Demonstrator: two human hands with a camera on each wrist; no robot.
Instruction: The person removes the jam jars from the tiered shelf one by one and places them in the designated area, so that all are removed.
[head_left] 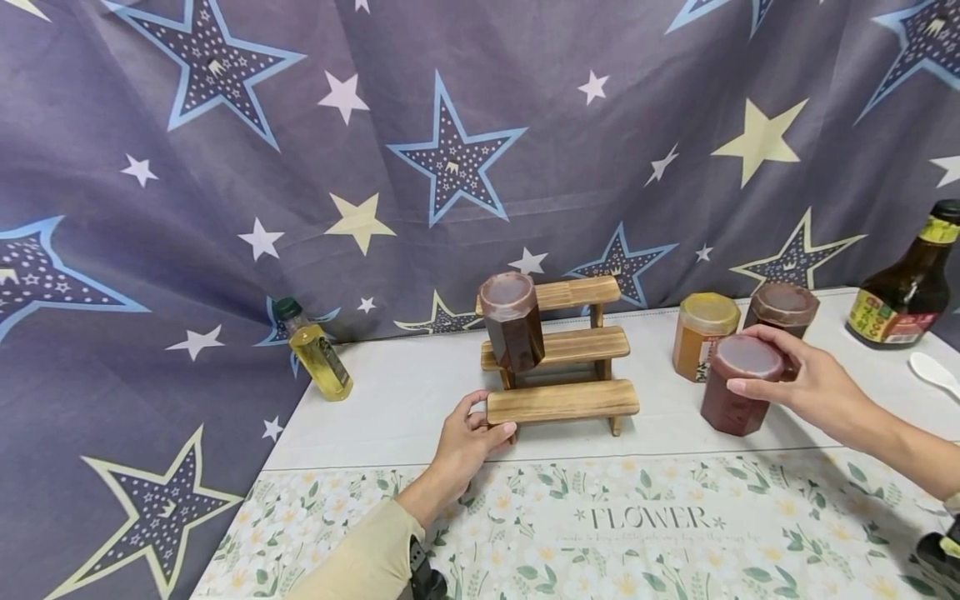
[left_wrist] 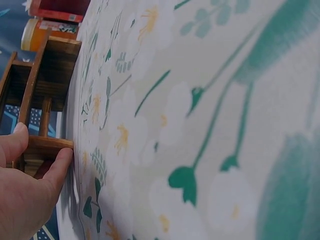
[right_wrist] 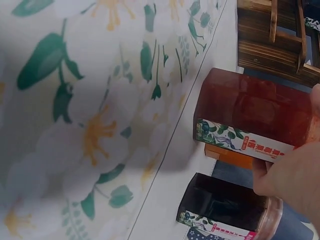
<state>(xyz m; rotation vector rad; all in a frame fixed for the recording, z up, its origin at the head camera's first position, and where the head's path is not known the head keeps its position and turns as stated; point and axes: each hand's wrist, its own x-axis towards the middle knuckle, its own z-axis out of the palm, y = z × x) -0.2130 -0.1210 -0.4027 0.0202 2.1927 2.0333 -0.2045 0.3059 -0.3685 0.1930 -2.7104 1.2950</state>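
Note:
My left hand [head_left: 468, 442] grips the left end of the lowest step of a three-tier wooden display rack [head_left: 562, 402], thumb at the front. A dark-filled faceted jar [head_left: 513, 325] with a pinkish lid stands on the rack's left side, apparently on the middle step. On the right, my right hand [head_left: 813, 383] holds a dark red jar [head_left: 735, 404] near its lid, thumb on one side and fingers on the other. The right wrist view shows this red jar [right_wrist: 250, 107] with its flowered label; whether its base touches the table is hard to tell.
Behind the held jar stand an amber jar [head_left: 705, 321] with a yellow lid and another dark jar [head_left: 783, 307]. A brown sauce bottle [head_left: 900, 292] and a white spoon [head_left: 936, 372] are at far right. A small oil bottle [head_left: 321, 358] stands left. Starry cloth [head_left: 450, 250] hangs behind.

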